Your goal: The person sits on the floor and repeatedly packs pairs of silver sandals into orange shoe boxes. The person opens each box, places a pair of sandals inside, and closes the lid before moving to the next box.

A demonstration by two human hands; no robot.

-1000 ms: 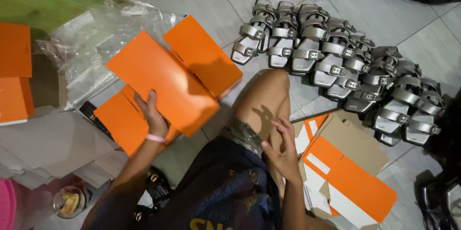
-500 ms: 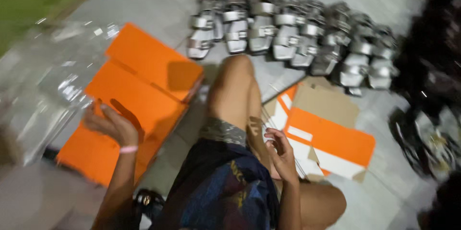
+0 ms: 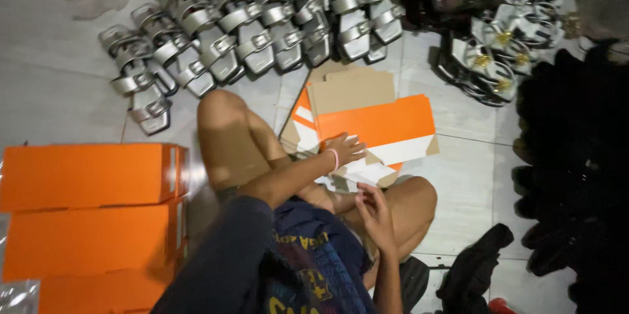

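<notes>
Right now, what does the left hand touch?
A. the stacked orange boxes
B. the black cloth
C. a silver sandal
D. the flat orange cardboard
D: the left hand lies on the flat orange cardboard, well apart from the sandals and the stacked boxes.

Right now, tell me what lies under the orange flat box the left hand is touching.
Under the orange flat box, more flattened cardboard shows, brown and orange-white, fanned out on the tile floor. The left hand rests on its near edge. How many sheets are stacked cannot be seen.
</notes>
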